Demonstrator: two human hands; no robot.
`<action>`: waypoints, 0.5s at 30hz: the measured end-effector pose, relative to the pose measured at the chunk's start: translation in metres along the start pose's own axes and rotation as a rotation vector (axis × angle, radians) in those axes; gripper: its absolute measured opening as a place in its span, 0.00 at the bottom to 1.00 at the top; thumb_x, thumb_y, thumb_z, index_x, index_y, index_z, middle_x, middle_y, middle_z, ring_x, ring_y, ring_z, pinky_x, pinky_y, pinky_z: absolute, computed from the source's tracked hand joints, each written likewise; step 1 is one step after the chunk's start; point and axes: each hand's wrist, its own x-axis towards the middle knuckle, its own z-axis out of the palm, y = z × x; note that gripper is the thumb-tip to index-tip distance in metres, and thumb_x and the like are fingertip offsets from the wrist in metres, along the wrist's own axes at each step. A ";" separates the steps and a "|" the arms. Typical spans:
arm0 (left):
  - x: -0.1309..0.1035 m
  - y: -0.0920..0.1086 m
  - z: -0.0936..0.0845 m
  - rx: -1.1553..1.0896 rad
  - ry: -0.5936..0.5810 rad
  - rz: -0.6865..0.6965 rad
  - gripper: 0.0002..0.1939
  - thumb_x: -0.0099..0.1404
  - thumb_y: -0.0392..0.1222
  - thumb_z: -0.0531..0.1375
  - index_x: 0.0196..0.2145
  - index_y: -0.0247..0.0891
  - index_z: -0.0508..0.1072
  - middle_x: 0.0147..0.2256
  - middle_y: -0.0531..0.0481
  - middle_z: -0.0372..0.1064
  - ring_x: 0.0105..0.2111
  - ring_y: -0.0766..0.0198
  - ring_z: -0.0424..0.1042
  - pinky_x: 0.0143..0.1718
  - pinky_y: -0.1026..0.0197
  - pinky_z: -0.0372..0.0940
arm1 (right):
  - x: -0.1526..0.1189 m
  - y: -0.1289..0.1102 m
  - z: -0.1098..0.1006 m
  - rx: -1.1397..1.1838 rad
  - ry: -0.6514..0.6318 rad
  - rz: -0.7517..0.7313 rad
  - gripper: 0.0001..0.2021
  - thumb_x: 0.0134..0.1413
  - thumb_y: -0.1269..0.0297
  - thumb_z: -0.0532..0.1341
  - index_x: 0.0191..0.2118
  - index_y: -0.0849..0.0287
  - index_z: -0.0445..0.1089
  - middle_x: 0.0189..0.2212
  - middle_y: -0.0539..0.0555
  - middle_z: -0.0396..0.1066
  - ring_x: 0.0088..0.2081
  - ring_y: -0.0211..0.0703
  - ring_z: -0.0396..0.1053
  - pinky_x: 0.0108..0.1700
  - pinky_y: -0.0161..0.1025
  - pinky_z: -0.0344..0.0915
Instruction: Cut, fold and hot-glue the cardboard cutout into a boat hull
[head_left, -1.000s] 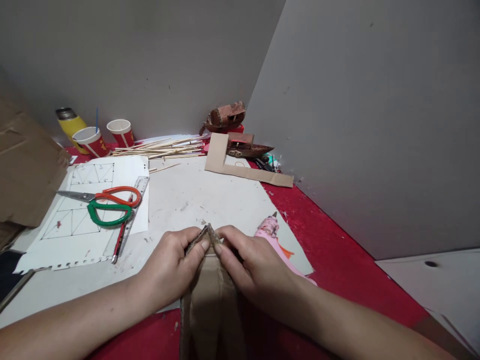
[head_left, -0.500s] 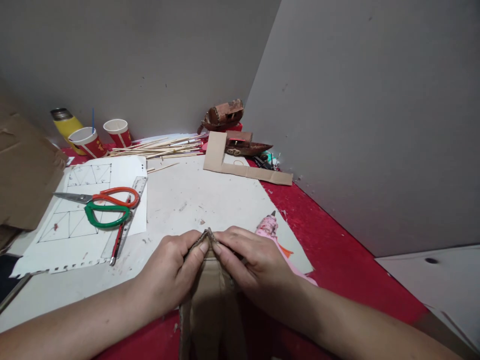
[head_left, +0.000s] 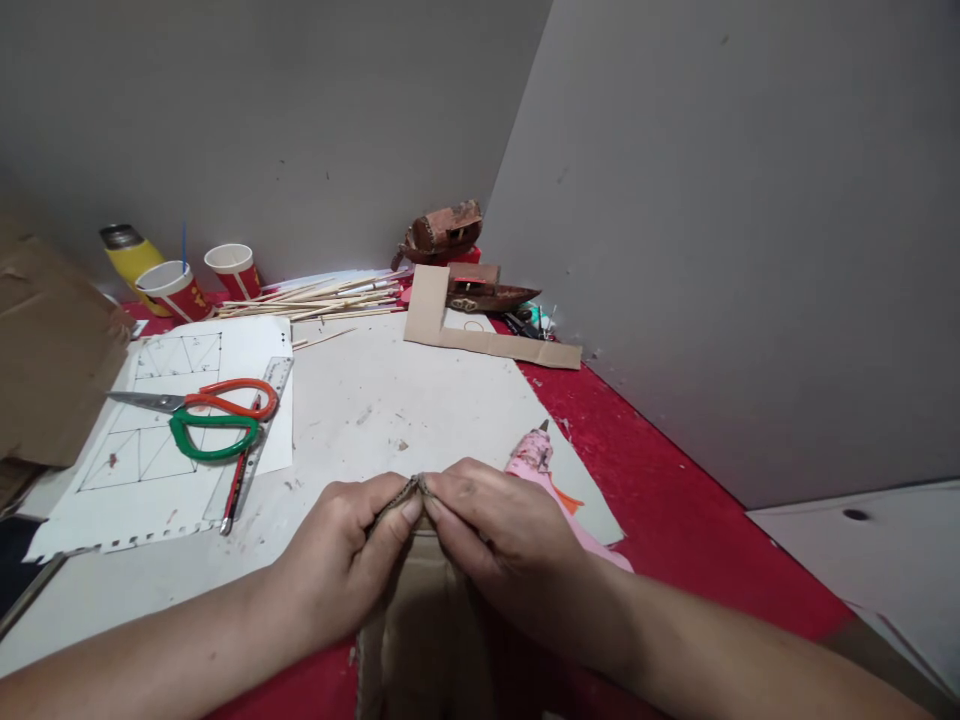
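A brown piece of corrugated cardboard (head_left: 420, 620) hangs between my two hands at the near edge of the work surface. My left hand (head_left: 356, 540) pinches its upper left edge, thumb on the near face. On the other side my right hand (head_left: 499, 525) pinches the upper right edge the same way. The two top edges meet in a peak between my fingertips. Just beyond my right hand lies a pink hot glue gun (head_left: 531, 455), partly hidden by that hand and forearm.
Scissors (head_left: 217, 415), a ruler (head_left: 274, 385) and a pencil (head_left: 238, 480) lie on a sketched paper sheet (head_left: 112, 510). Behind are paper cups (head_left: 176, 295), a yellow bottle (head_left: 135, 262), thin wooden sticks (head_left: 322, 298), an L-shaped cardboard piece (head_left: 427, 310) and model boats (head_left: 491, 292). Grey walls enclose the back and right.
Both hands have lowered slightly with the cardboard. Its two top edges, slightly parted before, now come together at the peak. The surrounding objects stay where they were.
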 end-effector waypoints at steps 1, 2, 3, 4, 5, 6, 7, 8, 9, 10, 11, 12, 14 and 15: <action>0.000 0.000 0.000 0.000 -0.002 0.007 0.15 0.72 0.42 0.49 0.30 0.37 0.67 0.25 0.55 0.62 0.27 0.68 0.62 0.30 0.65 0.59 | 0.001 -0.001 0.000 0.014 0.017 0.011 0.09 0.64 0.75 0.53 0.35 0.59 0.68 0.28 0.52 0.69 0.32 0.38 0.66 0.35 0.34 0.64; 0.000 0.000 -0.001 0.001 -0.002 0.010 0.14 0.72 0.42 0.49 0.31 0.36 0.68 0.26 0.55 0.63 0.27 0.68 0.63 0.31 0.65 0.60 | 0.001 -0.001 -0.001 0.031 0.036 0.022 0.09 0.64 0.75 0.53 0.35 0.59 0.68 0.28 0.52 0.69 0.32 0.38 0.66 0.35 0.33 0.64; 0.000 0.001 -0.001 0.001 -0.004 0.012 0.14 0.72 0.42 0.49 0.31 0.36 0.68 0.26 0.55 0.63 0.28 0.68 0.63 0.31 0.65 0.60 | 0.002 -0.002 -0.001 0.047 0.054 0.028 0.09 0.64 0.75 0.53 0.36 0.59 0.69 0.28 0.51 0.69 0.32 0.38 0.67 0.34 0.33 0.64; 0.000 0.001 -0.001 0.001 -0.008 0.011 0.14 0.72 0.42 0.49 0.32 0.36 0.68 0.26 0.55 0.64 0.28 0.68 0.64 0.31 0.65 0.60 | 0.003 -0.002 -0.001 0.055 0.065 0.036 0.09 0.64 0.75 0.53 0.36 0.59 0.69 0.28 0.51 0.69 0.32 0.37 0.67 0.34 0.33 0.64; 0.000 0.001 -0.001 -0.002 -0.012 0.011 0.14 0.72 0.42 0.49 0.32 0.36 0.68 0.27 0.55 0.64 0.28 0.68 0.64 0.31 0.65 0.61 | 0.004 -0.003 -0.001 0.054 0.068 0.044 0.09 0.64 0.74 0.53 0.35 0.59 0.69 0.27 0.51 0.69 0.31 0.37 0.67 0.33 0.33 0.64; 0.000 0.001 -0.001 -0.005 -0.016 0.011 0.14 0.72 0.42 0.49 0.32 0.36 0.68 0.27 0.54 0.64 0.28 0.68 0.64 0.32 0.65 0.61 | 0.004 -0.003 -0.001 0.047 0.064 0.050 0.09 0.64 0.74 0.53 0.35 0.59 0.69 0.27 0.51 0.68 0.30 0.37 0.66 0.32 0.33 0.64; -0.001 0.001 0.000 -0.008 -0.018 0.010 0.14 0.72 0.42 0.49 0.32 0.37 0.68 0.27 0.55 0.64 0.28 0.68 0.64 0.32 0.65 0.61 | 0.004 -0.003 -0.001 0.036 0.052 0.056 0.09 0.64 0.74 0.53 0.34 0.60 0.69 0.26 0.51 0.68 0.29 0.37 0.66 0.32 0.33 0.63; -0.001 0.001 0.000 -0.012 -0.018 0.009 0.13 0.72 0.41 0.49 0.31 0.37 0.68 0.27 0.55 0.64 0.28 0.68 0.64 0.31 0.65 0.61 | 0.003 -0.003 -0.001 0.015 0.034 0.055 0.10 0.64 0.73 0.53 0.33 0.60 0.68 0.26 0.51 0.67 0.29 0.37 0.66 0.31 0.33 0.63; -0.002 0.001 0.000 -0.014 -0.017 0.007 0.14 0.72 0.41 0.49 0.30 0.37 0.67 0.26 0.55 0.63 0.27 0.68 0.63 0.31 0.65 0.61 | 0.002 -0.003 -0.001 -0.018 0.014 0.042 0.11 0.65 0.73 0.52 0.32 0.60 0.68 0.25 0.51 0.67 0.28 0.37 0.65 0.31 0.33 0.62; -0.002 0.001 0.001 -0.013 -0.013 0.004 0.14 0.72 0.41 0.49 0.29 0.38 0.66 0.25 0.56 0.62 0.26 0.69 0.62 0.30 0.66 0.60 | 0.001 -0.003 -0.001 -0.057 -0.008 0.019 0.12 0.65 0.73 0.51 0.31 0.60 0.68 0.25 0.52 0.68 0.28 0.38 0.65 0.31 0.34 0.62; -0.003 0.002 0.001 -0.009 -0.008 0.002 0.14 0.72 0.41 0.49 0.28 0.38 0.64 0.24 0.56 0.60 0.25 0.69 0.61 0.29 0.66 0.59 | 0.001 -0.002 -0.001 -0.093 -0.028 -0.009 0.13 0.65 0.73 0.50 0.31 0.60 0.68 0.25 0.52 0.68 0.28 0.38 0.64 0.31 0.35 0.62; -0.003 0.002 0.001 -0.002 -0.005 0.000 0.15 0.72 0.41 0.49 0.27 0.38 0.63 0.23 0.57 0.59 0.25 0.69 0.60 0.28 0.66 0.59 | 0.000 -0.002 -0.002 -0.122 -0.040 -0.036 0.14 0.66 0.73 0.49 0.31 0.60 0.68 0.26 0.53 0.68 0.28 0.39 0.64 0.31 0.36 0.62; -0.003 0.002 0.001 0.013 -0.007 -0.002 0.15 0.72 0.41 0.49 0.26 0.38 0.64 0.23 0.57 0.59 0.24 0.69 0.60 0.28 0.66 0.59 | 0.000 -0.002 -0.003 -0.109 -0.036 -0.059 0.14 0.66 0.72 0.49 0.31 0.60 0.68 0.26 0.53 0.68 0.28 0.40 0.64 0.32 0.36 0.62; -0.003 0.003 0.000 0.017 -0.011 -0.004 0.15 0.72 0.42 0.49 0.27 0.38 0.65 0.24 0.56 0.60 0.25 0.68 0.61 0.28 0.66 0.60 | 0.000 -0.002 -0.003 -0.061 -0.026 -0.045 0.14 0.66 0.72 0.49 0.32 0.60 0.68 0.26 0.53 0.68 0.29 0.39 0.64 0.32 0.36 0.63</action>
